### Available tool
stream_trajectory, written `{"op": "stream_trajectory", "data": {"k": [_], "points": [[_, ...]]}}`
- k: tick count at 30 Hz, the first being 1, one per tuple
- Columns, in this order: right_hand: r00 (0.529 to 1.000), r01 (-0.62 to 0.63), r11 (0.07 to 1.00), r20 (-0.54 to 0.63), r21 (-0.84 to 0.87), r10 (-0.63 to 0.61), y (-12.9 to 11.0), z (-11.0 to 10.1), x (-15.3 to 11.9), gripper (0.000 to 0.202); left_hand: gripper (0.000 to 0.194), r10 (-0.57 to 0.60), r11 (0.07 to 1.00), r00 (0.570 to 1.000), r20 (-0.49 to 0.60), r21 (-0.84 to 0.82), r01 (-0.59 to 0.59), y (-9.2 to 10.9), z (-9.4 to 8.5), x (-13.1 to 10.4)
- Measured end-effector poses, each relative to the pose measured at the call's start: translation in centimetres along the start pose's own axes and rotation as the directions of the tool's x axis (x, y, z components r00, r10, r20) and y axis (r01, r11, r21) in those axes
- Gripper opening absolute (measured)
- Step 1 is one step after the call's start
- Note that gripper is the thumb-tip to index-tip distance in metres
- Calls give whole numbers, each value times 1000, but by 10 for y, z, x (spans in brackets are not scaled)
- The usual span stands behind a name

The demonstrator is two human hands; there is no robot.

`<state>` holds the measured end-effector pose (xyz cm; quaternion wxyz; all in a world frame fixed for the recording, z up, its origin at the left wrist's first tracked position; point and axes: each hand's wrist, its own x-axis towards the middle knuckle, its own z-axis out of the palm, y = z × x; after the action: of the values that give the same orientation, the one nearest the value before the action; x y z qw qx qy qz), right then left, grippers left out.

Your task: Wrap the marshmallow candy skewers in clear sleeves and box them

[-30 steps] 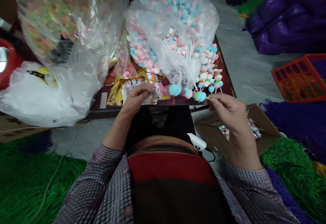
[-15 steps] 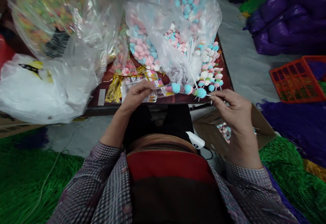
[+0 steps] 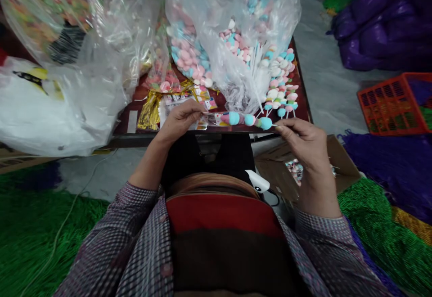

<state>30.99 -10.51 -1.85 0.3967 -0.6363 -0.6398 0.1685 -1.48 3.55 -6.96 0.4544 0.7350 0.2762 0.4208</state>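
My right hand (image 3: 303, 144) pinches the white stick end of a candy skewer (image 3: 265, 123), strung with blue, pink and green soft sweets. Level across the table's front edge, the skewer sits at least partly inside a clear printed plastic sleeve (image 3: 218, 119). The far end of that sleeve is pinched by my left hand (image 3: 180, 121), thumb against forefinger. Just beyond the skewer lie more finished skewers (image 3: 280, 81) and a bundle of white sticks (image 3: 258, 72). Gold twist ties (image 3: 149, 114) and flat printed sleeves (image 3: 172, 105) are near my left hand.
Large clear bags of pink and blue sweets (image 3: 189, 58) and a white plastic bag (image 3: 77, 117) crowd the table (image 3: 303, 101). An open cardboard box (image 3: 342, 159) stands below right. An orange crate (image 3: 384, 108), purple bundles (image 3: 367, 31) and green strands (image 3: 364, 211) are on the floor.
The view has shifted slightly. Both hands keep their pinch on the sleeve and the stick, and the skewer is held nearly the same way, a little more level.
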Motion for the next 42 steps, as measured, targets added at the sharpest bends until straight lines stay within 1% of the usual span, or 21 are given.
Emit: {"op": "stream_trajectory", "data": {"k": [2, 7, 9, 13, 16, 18, 19, 21, 22, 24, 26, 28, 29, 31, 32, 34, 37, 39, 42], "points": [[1000, -8, 1000, -7, -21, 8, 2, 0, -1, 18, 25, 6, 999, 1000, -9, 44, -6, 0, 0, 0], [995, 98, 985, 2, -139, -99, 4, 0, 1, 27, 24, 21, 985, 999, -26, 174, -16, 4, 0, 1], [995, 95, 983, -23, -154, -100, 3, 2, 2, 29, 22, 30, 972, 1000, -6, 234, -28, 5, 0, 1], [996, 23, 996, -85, -82, -30, 3, 10, -1, 19, 23, 62, 942, 998, 30, 329, -68, 4, 2, 2], [995, -37, 999, -93, -8, 36, 2, 18, -4, 17, 21, 83, 928, 996, 38, 362, -91, 5, 4, 3], [993, -84, 996, -85, 26, 86, 1, 23, -6, 18, 18, 80, 927, 996, 45, 363, -90, 11, 5, 3], [993, -102, 994, -63, 41, 104, 0, 24, -7, 18, 16, 72, 933, 996, 51, 350, -85, 15, 6, 3], [992, -123, 990, 12, 69, 122, -2, 25, -9, 19, 14, 33, 960, 997, 65, 276, -50, 27, 7, 1], [990, -135, 987, 50, 86, 131, -3, 26, -10, 19, 14, 2, 978, 998, 65, 208, -15, 33, 7, 1], [983, -177, 974, 81, 144, 166, -5, 27, -11, 21, 20, -75, 997, 997, 33, 20, 74, 44, 7, 0], [970, -245, 937, 72, 249, 234, -6, 33, -14, 25, 32, -162, 969, 987, -11, -193, 157, 52, 7, 2], [948, -311, 868, 65, 386, 311, -8, 44, -16, 28, 51, -232, 909, 973, -18, -361, 210, 57, 7, 6], [936, -339, 823, 76, 456, 343, -10, 52, -17, 30, 60, -254, 882, 967, -11, -414, 227, 58, 8, 8], [916, -376, 727, 113, 574, 384, -16, 67, -19, 31, 75, -268, 853, 963, -13, -468, 231, 59, 12, 14], [911, -384, 686, 133, 618, 390, -20, 73, -19, 31, 78, -258, 850, 966, -29, -483, 212, 58, 15, 16], [909, -389, 627, 170, 675, 381, -27, 83, -17, 31, 76, -211, 843, 975, -71, -518, 145, 56, 21, 21], [912, -391, 588, 210, 708, 352, -33, 90, -14, 30, 67, -156, 846, 984, -91, -526, 85, 50, 31, 27], [911, -394, 578, 220, 715, 349, -34, 92, -13, 29, 59, -170, 844, 980, -100, -528, 93, 48, 38, 30], [911, -386, 580, 199, 717, 360, -36, 95, -13, 29, 49, -207, 822, 965, -160, -564, 83, 49, 49, 33]]}}
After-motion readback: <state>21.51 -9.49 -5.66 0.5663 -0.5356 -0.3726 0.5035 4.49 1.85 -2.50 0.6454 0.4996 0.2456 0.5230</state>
